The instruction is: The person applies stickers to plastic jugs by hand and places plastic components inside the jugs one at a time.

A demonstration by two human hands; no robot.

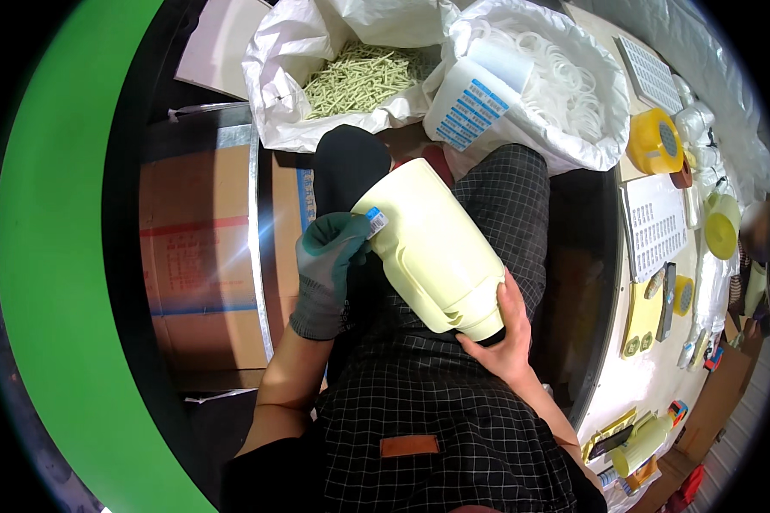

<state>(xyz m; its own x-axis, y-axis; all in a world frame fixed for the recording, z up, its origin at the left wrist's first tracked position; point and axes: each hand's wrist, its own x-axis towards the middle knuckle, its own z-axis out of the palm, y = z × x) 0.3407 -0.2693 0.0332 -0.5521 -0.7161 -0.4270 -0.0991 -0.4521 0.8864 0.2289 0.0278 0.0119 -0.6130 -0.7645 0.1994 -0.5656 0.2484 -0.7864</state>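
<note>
A pale yellow jug (441,231) with a moulded handle lies slantwise across my lap, its wide end pointing up and left and its narrower neck toward me. My right hand (511,333), bare, is wrapped round the neck end and supports it. My left hand (329,256), in a grey and green glove, is closed by the jug's wide end. Its fingertips pinch a small blue and white sticker (376,221) against or right beside the jug's side; whether the sticker is fully stuck down I cannot tell.
Ahead are a white sack of pale green rods (364,81) and a sack of clear rings (565,85), with a blue-printed label sheet (469,104) between them. Cardboard boxes (201,248) stand left. On the right workbench (612,376) are tape rolls (655,143), label sheets (654,224) and yellow parts.
</note>
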